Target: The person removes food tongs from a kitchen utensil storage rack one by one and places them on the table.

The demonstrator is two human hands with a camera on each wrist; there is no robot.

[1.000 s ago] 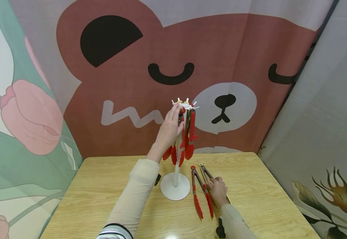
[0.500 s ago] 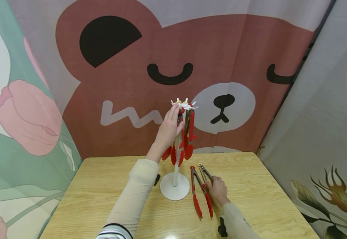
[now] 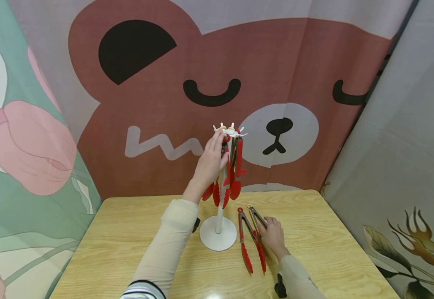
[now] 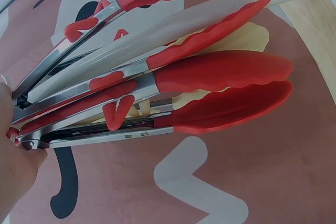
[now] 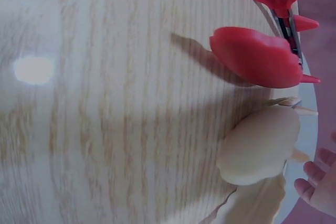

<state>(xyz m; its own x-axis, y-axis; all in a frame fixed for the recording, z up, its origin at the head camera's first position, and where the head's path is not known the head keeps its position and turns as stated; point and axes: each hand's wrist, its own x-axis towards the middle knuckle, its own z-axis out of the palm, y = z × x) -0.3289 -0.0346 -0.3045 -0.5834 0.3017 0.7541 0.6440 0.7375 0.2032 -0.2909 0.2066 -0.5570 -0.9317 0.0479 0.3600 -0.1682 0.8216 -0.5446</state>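
Lower right of the head view, the R hand is over the handles of some beige-tipped tongs lying on the wood table; fingers look loosely bent in the R wrist cam, but tbh can't tell if they're actually gripping or just resting there. Just left of that pair is a set of red tongs, legs spread, flat on the wood, looks untouched. A bit further back, around bottom center, is the round base of a white stand, standing upright. Up in the middle of the frame, well apart from the other one, the L hand is at the top of the stand, fingers pretty straight w/ thumb apart, resting by the upper ends of the hanging tongs (mostly red, some beige behind, too bunched to count). Behind it all a bear-print curtain fills the upper part. Imo the step in hand is getting hold of the beige pair while the L hand steadies the stand; next move prob calls for a firm hold on both legs and a lift that clears the red pair w/o snagging.
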